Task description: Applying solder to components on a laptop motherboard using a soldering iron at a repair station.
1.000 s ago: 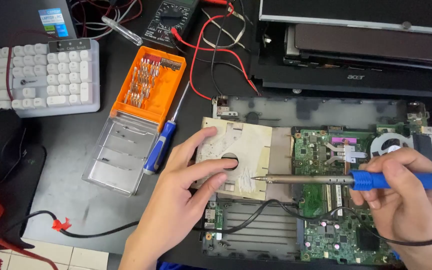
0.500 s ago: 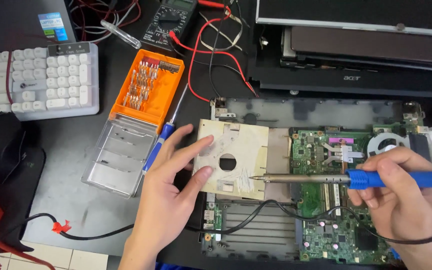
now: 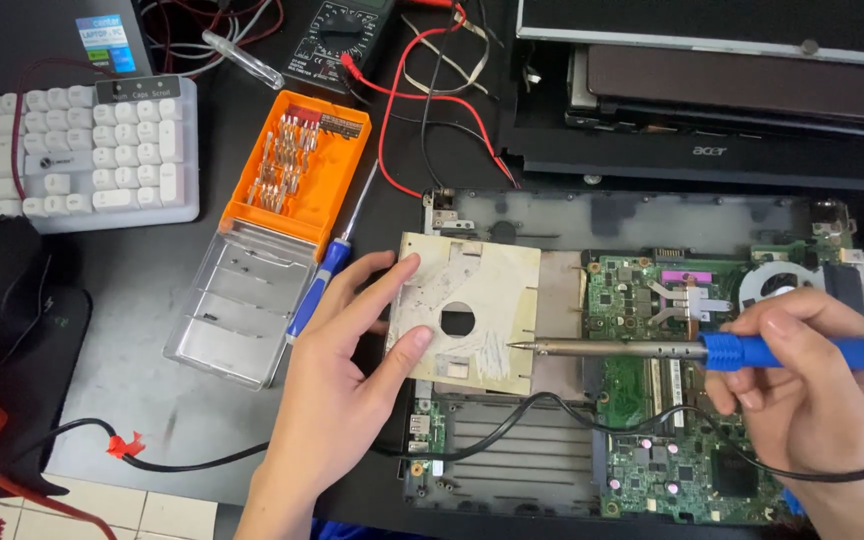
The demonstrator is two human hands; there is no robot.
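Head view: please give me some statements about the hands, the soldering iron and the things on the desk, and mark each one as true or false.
1. The right hand holds a soldering iron with a blue handle. True.
2. The iron's tip points at the pale metal plate with a round hole. True.
3. The left hand holds the blue-handled screwdriver. False: it rests on the left edge of the plate; the screwdriver lies free beside the orange bit case.
4. The white keyboard lies on the green circuit board. False: it sits at the far left of the desk, away from the board.
5. The bit case stands open. True.
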